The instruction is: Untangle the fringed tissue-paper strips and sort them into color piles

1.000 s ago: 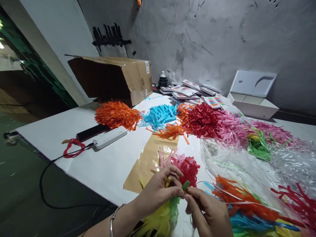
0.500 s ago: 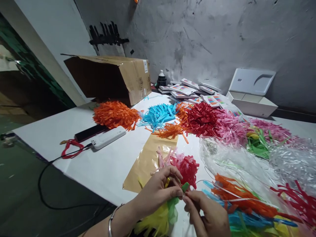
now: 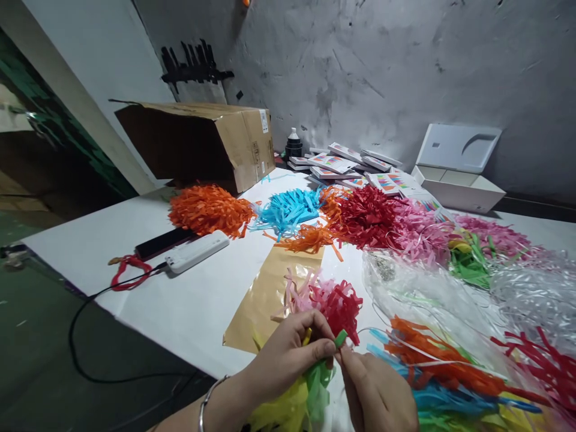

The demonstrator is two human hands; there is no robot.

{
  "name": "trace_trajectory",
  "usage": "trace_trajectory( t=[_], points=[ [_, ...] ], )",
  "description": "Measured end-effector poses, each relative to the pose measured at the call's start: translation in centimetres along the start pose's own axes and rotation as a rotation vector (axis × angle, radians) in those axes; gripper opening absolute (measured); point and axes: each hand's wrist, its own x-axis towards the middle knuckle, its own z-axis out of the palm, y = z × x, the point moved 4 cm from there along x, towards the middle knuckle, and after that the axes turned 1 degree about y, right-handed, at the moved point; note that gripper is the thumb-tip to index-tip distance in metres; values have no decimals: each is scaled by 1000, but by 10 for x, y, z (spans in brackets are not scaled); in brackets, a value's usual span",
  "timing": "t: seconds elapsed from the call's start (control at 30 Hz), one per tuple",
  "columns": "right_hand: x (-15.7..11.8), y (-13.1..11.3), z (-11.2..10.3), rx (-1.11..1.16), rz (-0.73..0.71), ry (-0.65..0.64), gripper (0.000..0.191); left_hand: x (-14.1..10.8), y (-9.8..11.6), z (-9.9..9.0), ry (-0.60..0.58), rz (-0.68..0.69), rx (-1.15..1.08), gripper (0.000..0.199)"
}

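My left hand (image 3: 294, 354), with a silver bangle at the wrist, is closed on the looped end of a green tissue tassel (image 3: 318, 390). A yellow tassel (image 3: 281, 408) hangs below the same hand, and its yellow end shows between the fingers. My right hand (image 3: 375, 384) pinches at the green loop, fingertips touching those of my left hand; a thin string seems to be there, too small to make out. Just beyond the hands lie a pink tassel (image 3: 299, 291) and a rose-red tassel (image 3: 339, 303), partly over a brown paper sheet (image 3: 252, 306).
Orange (image 3: 209, 210), blue (image 3: 290, 210), dark red (image 3: 371, 216) and pink tassel piles line the table's middle. Behind stand a cardboard box (image 3: 249, 147), flat packs (image 3: 333, 162) and a white box (image 3: 459, 189). Clear plastic (image 3: 432, 294) and more tassels lie right; a phone and white power bank left.
My right hand has turned, its fingers drawn closer together at the green loop. The green tassel's strands have shifted slightly right, and my left hand has moved down a little.
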Motion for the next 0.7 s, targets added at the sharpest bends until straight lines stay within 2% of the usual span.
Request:
trace_trajectory(
  t=[0.03,0.1,0.17,0.23,0.3,0.4,0.5,0.6,0.67,0.7],
  points=[
    [2,2,0,75,93,-18,25,0,-1,0,-14,1,9,39],
    [4,11,3,291,383,-74,9,-1,-1,0,-34,20,54,36],
    [0,18,10,533,689,-125,23,-1,2,-1,-38,77,154,28],
    [-3,19,17,682,834,-174,34,-2,8,-1,-56,168,267,22],
    [-2,15,22,684,779,-229,30,-3,13,2,-94,262,357,22],
    [4,12,20,473,543,-244,24,-2,20,0,-97,366,445,26],
    [8,28,3,202,335,-257,17,0,31,-19,91,464,478,25],
    [8,65,-25,-138,253,-287,16,0,44,-46,310,493,464,24],
    [8,83,-46,-430,232,-182,21,0,50,-54,364,485,497,22],
    [9,84,-51,-492,218,-131,25,0,51,-52,348,486,526,21]
  ],
)
